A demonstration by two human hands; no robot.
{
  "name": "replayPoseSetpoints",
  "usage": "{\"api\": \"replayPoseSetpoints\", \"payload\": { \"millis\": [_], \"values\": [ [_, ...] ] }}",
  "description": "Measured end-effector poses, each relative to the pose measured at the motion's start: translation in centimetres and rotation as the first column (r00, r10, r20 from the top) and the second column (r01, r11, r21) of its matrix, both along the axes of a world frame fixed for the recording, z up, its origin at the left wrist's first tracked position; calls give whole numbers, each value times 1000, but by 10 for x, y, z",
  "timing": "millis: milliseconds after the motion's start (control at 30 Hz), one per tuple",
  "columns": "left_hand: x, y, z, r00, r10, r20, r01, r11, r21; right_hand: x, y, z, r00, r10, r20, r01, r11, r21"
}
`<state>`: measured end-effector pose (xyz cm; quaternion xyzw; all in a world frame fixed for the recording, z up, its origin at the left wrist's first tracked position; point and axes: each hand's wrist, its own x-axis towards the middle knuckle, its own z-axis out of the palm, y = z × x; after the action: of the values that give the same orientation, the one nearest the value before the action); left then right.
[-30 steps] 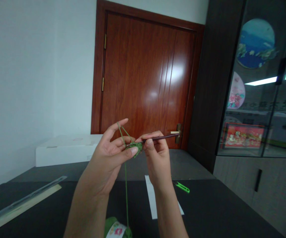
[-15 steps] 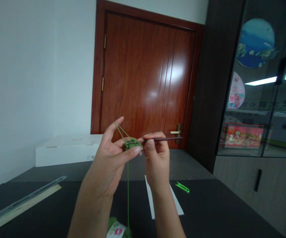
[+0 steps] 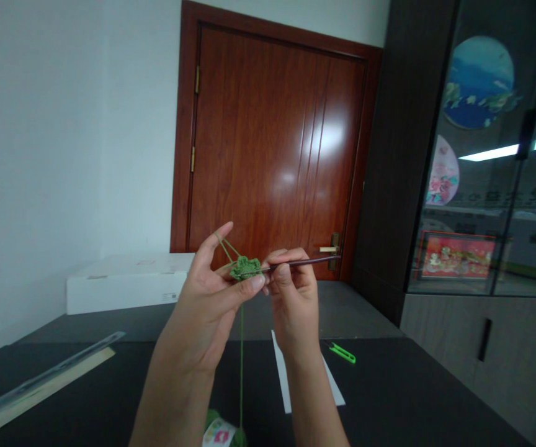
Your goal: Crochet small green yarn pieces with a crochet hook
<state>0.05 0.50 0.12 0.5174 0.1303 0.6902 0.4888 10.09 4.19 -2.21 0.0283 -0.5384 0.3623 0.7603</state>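
Note:
My left hand (image 3: 207, 304) pinches a small green crocheted piece (image 3: 244, 268) between thumb and fingers, with green yarn looped over its raised index finger. My right hand (image 3: 293, 298) holds a slim dark crochet hook (image 3: 305, 262) like a pencil, its tip at the crocheted piece. From there a green yarn strand (image 3: 241, 366) hangs straight down to a green yarn ball (image 3: 224, 433) with a paper label, cut off by the bottom of the view.
On the dark table lie a long ruler (image 3: 44, 385) at the left, a white paper strip (image 3: 306, 382) below my right hand, and green-handled snips (image 3: 341, 352). A white box (image 3: 128, 285) stands behind, with a wooden door and glass-fronted cabinet beyond.
The hook's tip has drawn back out toward the right edge of the crocheted piece, and the piece now sits a little higher and flatter in my left fingers.

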Motion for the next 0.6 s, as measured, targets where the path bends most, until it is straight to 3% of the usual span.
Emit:
{"api": "replayPoseSetpoints", "payload": {
  "millis": [300,600],
  "values": [
    [-7,-1,-2,988,-145,-52,145,989,1,0,-2,-1,996,89,-26,-91,993,-73],
    [-9,2,-3,970,-234,-65,232,972,-31,-2,-3,-1,999,27,-44,-31,995,-93]
  ]
}}
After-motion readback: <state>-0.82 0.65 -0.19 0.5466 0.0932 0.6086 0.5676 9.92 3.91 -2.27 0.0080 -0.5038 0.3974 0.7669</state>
